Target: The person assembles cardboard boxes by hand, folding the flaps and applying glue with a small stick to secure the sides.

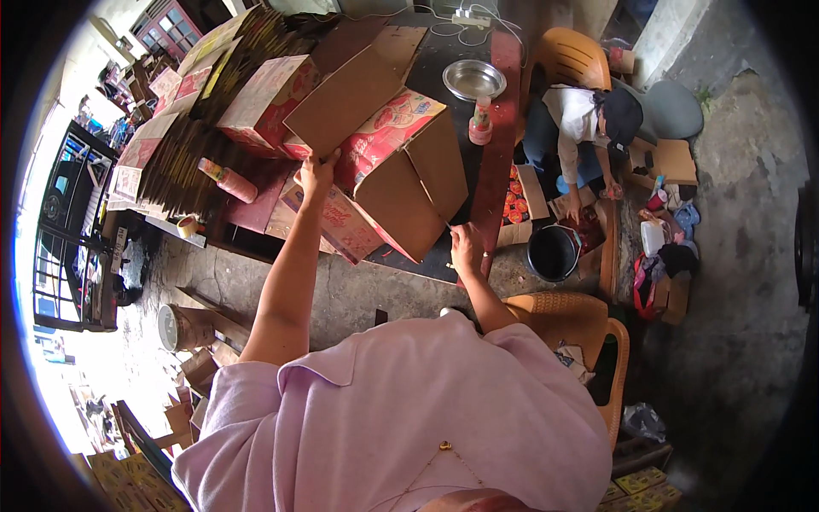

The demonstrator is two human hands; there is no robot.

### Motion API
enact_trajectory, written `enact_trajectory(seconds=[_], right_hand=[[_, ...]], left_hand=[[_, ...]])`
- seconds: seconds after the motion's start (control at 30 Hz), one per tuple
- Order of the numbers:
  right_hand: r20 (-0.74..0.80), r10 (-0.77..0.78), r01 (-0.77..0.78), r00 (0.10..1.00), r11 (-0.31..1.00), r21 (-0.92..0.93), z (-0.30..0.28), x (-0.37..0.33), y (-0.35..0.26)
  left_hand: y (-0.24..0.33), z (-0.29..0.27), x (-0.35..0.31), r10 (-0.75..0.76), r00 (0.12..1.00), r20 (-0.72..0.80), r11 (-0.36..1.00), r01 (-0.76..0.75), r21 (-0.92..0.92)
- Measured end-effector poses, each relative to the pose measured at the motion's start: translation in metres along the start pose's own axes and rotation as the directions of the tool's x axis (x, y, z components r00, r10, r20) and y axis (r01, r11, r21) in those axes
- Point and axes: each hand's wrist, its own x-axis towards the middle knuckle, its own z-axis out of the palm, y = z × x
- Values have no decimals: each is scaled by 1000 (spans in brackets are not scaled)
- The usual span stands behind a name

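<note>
A red-printed cardboard box (409, 181) lies tilted on the dark table, its plain brown flaps facing me. My left hand (317, 175) is closed on the box's edge, beside a raised brown flap (345, 98). At the lower right corner of the box, my right hand (465, 253) is closed around a thin pointed tool (450, 226), whose tip meets the seam between two flaps. Most of that tool is hidden by my fingers. Under the box, another red-printed carton (350, 229) shows in part.
Flattened cartons (183, 162) are stacked at the left. A metal bowl (473, 80) and a pink-wrapped bottle (481, 124) stand on the table (461, 188). To the right, a person (589, 128) sits near a black bucket (553, 253). An orange chair (554, 320) stands close to me.
</note>
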Motion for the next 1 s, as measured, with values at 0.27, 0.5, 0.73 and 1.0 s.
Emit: enact_trajectory(seconds=[0.27, 0.5, 0.73, 1.0], right_hand=[[92, -32, 42, 995, 994, -100, 9, -23, 32], [264, 120, -91, 957, 989, -118, -6, -31, 33], [390, 524, -648, 757, 681, 341, 12, -30, 53], [435, 389, -569, 812, 691, 445, 20, -20, 53]], left_hand=[[0, 2, 1, -30, 1000, 10, 996, 29, 88], [-10, 4, -1, -64, 998, 0, 997, 64, 50], [-12, -3, -1, -119, 993, -20, 993, 119, 9], [-22, -24, 4, 45, 909, -415, 974, 54, 222]])
